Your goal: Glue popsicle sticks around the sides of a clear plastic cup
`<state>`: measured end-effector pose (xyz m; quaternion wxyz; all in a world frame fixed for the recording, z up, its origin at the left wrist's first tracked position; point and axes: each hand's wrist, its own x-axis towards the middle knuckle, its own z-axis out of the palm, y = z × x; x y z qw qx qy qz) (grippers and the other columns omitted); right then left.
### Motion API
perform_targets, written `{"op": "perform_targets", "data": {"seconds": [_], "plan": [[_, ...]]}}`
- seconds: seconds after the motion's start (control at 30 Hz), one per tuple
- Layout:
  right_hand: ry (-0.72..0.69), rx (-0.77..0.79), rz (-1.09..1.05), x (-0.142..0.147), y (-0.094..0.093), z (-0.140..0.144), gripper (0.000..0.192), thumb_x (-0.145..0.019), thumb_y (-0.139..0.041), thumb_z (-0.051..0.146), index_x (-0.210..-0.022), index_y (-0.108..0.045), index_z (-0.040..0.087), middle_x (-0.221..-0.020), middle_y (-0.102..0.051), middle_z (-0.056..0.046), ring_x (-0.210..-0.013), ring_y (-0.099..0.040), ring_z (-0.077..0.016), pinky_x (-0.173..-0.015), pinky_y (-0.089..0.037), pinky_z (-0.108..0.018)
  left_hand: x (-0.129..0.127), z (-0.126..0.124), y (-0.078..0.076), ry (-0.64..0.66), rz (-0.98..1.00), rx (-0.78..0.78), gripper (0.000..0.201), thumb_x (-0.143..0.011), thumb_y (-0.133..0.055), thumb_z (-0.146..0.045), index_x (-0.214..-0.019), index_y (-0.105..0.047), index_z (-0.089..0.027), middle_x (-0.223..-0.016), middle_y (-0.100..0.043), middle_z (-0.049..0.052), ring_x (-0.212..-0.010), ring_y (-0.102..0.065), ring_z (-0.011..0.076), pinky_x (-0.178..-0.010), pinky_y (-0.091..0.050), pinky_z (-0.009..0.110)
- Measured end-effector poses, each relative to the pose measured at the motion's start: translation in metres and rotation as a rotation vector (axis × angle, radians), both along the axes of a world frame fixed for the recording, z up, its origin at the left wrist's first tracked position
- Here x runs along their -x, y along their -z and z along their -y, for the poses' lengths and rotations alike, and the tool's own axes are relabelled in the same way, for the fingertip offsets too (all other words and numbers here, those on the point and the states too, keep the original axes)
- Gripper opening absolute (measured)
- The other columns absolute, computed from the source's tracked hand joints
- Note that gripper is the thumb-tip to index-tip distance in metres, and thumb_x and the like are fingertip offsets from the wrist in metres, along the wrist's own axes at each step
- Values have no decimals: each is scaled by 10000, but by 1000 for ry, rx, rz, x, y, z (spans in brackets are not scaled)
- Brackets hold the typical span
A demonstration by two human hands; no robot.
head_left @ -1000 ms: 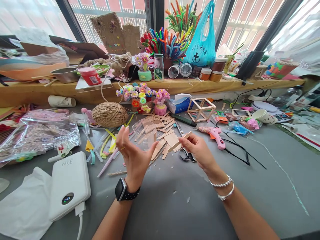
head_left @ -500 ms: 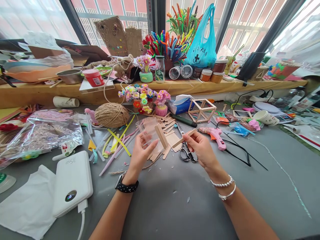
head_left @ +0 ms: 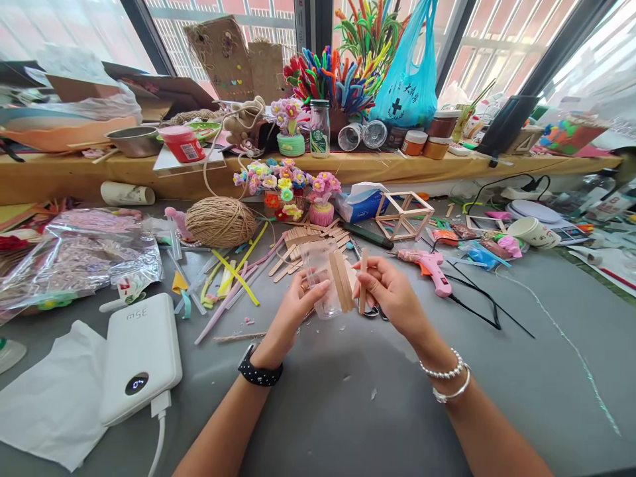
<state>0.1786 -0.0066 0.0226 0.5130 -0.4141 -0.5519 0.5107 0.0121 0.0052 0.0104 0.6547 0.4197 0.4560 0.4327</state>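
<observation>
Left hand (head_left: 293, 311) grips a clear plastic cup (head_left: 320, 278) with wooden sticks (head_left: 342, 288) stuck to its side, above the grey table (head_left: 348, 411); right hand (head_left: 392, 295) pinches one loose stick (head_left: 364, 278) upright just beside them; a squeeze could buckle the thin cup and, I judge, loosen the sticks; scissors (head_left: 370, 310) lie underneath.

Grey table (head_left: 348, 411) spreads wide, and it's crowded: a white power bank (head_left: 140, 354) lies at the left edge beside white tissue (head_left: 50, 397), a ball of twine (head_left: 220, 222) sits farther back, loose craft sticks (head_left: 303, 238) are scattered mid-table, a pink glue gun (head_left: 431, 268) rests to the right, and a wooden stick cube (head_left: 402, 215) stands behind.
</observation>
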Motion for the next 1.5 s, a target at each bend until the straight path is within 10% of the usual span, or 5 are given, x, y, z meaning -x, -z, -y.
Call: {"op": "perform_targets", "data": {"seconds": [0.4,0.9,1.5], "plan": [[174,-157,290,16,4,10,192,-771,-593,366,-732,-522,193,-488,-474,70,-412,-433,-68,-426,-366,-199,-6,3,7,4,-30,-13,562,-642,-702,-376,-1089,-414,-193,-1121,-566,105,-1024,-559,215,-831,-443,311],[476,-501,611,21,14,9,197,-793,-576,340,-907,-506,195,-841,-527,-35,-742,-500,-159,-614,-425,-286,-12,9,7,15,155,-8,560,-695,-671,-333,-1167,-404,-192,-1218,-529,125,-1178,-451,279,-934,-384,401],[500,-794,713,20,13,11,73,-806,-553,146,-853,-554,202,-757,-582,-36,-734,-554,-150,-626,-478,-265,-13,9,8,-181,267,-174,397,-726,-644,-278,-1066,-449,-213,-1117,-571,51,-1072,-537,206,-872,-427,317]]}}
